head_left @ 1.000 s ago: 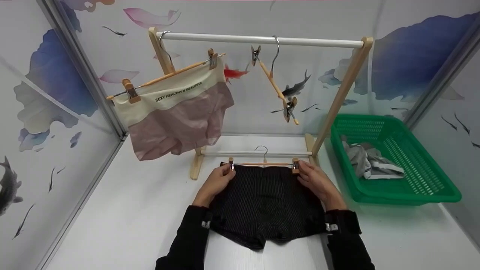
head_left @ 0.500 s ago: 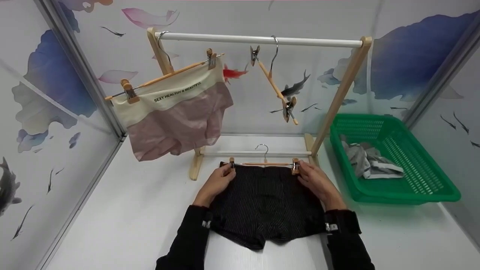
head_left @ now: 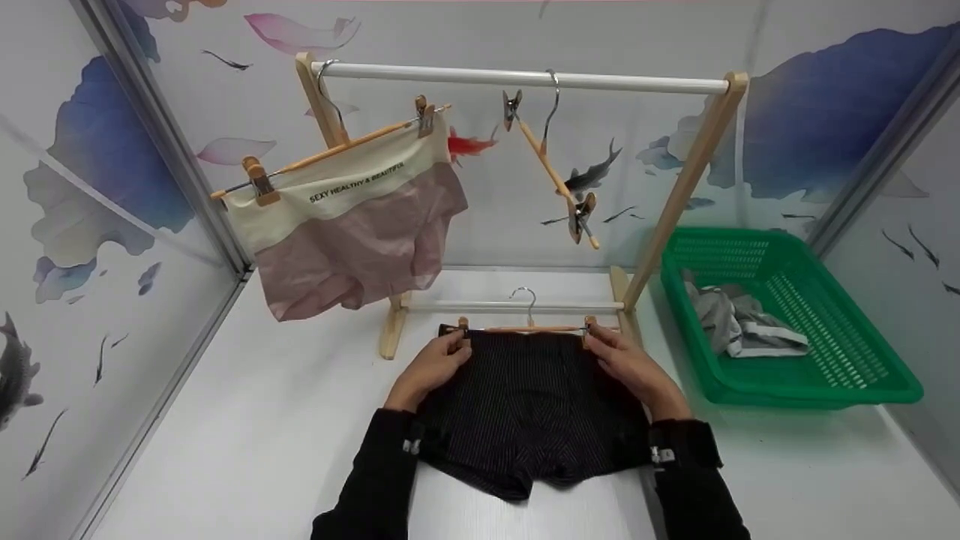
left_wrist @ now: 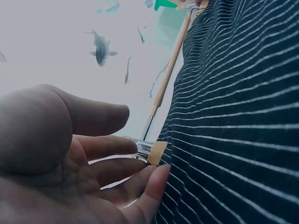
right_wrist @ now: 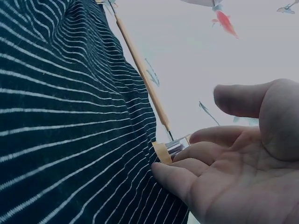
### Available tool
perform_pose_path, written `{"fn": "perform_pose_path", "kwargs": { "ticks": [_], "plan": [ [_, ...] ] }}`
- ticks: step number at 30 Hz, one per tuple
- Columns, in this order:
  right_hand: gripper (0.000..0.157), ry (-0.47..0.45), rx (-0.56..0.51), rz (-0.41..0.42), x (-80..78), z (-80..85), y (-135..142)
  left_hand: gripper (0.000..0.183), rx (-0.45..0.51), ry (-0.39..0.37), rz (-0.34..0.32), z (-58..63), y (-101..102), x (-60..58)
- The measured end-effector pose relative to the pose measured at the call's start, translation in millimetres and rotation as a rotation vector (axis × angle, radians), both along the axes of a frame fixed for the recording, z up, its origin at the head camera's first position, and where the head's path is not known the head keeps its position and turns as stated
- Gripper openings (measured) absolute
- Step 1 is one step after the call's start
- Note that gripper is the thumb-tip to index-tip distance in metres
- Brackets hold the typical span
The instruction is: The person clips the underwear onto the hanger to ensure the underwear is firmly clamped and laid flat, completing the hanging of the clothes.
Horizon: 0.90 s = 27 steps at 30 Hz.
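Observation:
Dark shorts with thin white stripes [head_left: 525, 397] are spread out before me, their waistband up against a wooden clip hanger [head_left: 499, 328]. My left hand [head_left: 430, 367] holds the hanger's left clip [left_wrist: 156, 153], fingers curled at it. In the left wrist view the thumb stands apart above the clip. At the other end my right hand [head_left: 637, 367] holds the right clip [right_wrist: 162, 151], partly covering it in the head view. The right thumb is also raised away from the fingers. The hanger's metal hook [head_left: 527, 294] points toward the rack.
A clothes rack [head_left: 517, 77] stands behind. From it hang pink-and-cream shorts [head_left: 360, 232] on a clip hanger, and a bare clip hanger [head_left: 546, 161] to their right. The green basket [head_left: 825, 390] at the right holds grey-and-white clothing [head_left: 739, 322].
My right hand's fingertips have shifted slightly left, over the right clip. The left hand and the striped shorts have hardly moved.

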State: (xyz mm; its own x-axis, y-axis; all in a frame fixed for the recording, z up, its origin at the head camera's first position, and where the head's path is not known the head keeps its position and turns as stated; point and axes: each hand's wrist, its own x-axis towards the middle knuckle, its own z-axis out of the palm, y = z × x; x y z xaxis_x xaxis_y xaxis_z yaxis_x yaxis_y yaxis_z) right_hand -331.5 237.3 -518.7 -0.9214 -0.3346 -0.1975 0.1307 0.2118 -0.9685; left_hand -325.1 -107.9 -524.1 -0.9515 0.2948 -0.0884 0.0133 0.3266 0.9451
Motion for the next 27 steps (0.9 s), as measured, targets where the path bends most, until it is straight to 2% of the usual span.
{"fn": "perform_pose_path", "kwargs": {
  "ticks": [6, 9, 16, 19, 21, 24, 27],
  "plan": [
    [0.062, 0.046, 0.053, 0.034, 0.0, -1.5, -3, 0.037, -0.037, 0.072, 0.021, -4.4, -1, -3.8],
    [0.061, 0.047, 0.050, 0.036, 0.1, -2.4, -3, 0.043, -0.037, 0.068, 0.030, -5.7, -2, -3.5],
    [0.060, 0.064, 0.068, 0.033, 2.6, -0.4, -4, 0.036, -0.036, 0.056, 0.000, -5.1, -4, -2.7],
    [0.060, 0.083, 0.097, 0.026, 4.3, 3.3, -5, 0.049, -0.066, 0.084, -0.034, -0.7, -7, 0.0],
    [0.060, 0.095, 0.109, 0.018, 5.8, 7.2, -6, 0.052, -0.093, 0.129, -0.064, 3.8, -10, 1.5],
    [0.061, 0.119, 0.119, -0.012, 9.0, 15.8, -7, 0.049, -0.118, 0.241, -0.114, 13.4, -12, 2.9],
    [0.060, 0.190, 0.149, -0.023, 12.3, 25.4, -10, 0.045, -0.104, 0.327, -0.150, 23.2, -14, 4.3]
  ]
}}
